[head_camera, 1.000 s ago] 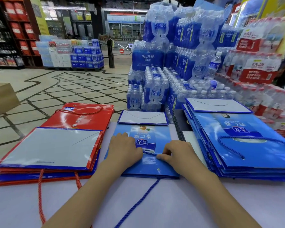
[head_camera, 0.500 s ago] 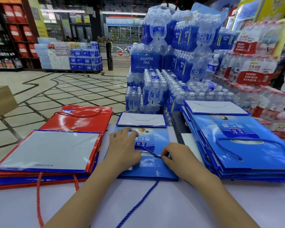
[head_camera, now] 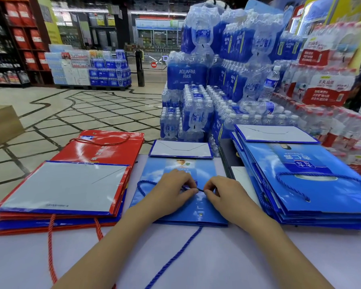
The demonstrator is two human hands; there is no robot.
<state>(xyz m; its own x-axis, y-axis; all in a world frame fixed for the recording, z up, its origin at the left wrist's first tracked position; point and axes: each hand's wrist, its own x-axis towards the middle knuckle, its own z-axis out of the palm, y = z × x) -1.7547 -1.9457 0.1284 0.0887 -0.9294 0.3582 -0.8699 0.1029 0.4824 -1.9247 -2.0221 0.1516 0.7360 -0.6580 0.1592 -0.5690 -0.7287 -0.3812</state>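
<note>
A flat blue paper gift bag [head_camera: 206,172] lies in the middle of the white table [head_camera: 258,257], its bottom flap folded up at the far end. A blue rope handle [head_camera: 143,185] loops out to the bag's left and runs across its face. My left hand [head_camera: 172,191] and my right hand [head_camera: 224,192] rest on the bag close together, and each pinches the rope at its fingertips. A second blue cord [head_camera: 175,255] trails from the bag's near edge toward me.
A stack of flat red and blue bags [head_camera: 63,184] lies at the left, with red cords [head_camera: 50,247] hanging off it. A pile of flat blue bags [head_camera: 313,184] sits at the right. Shrink-wrapped water bottle packs [head_camera: 206,80] rise behind the table.
My left hand has drawn the blue rope out into a loop to the bag's left. Both hands have come closer together and now pinch the rope.
</note>
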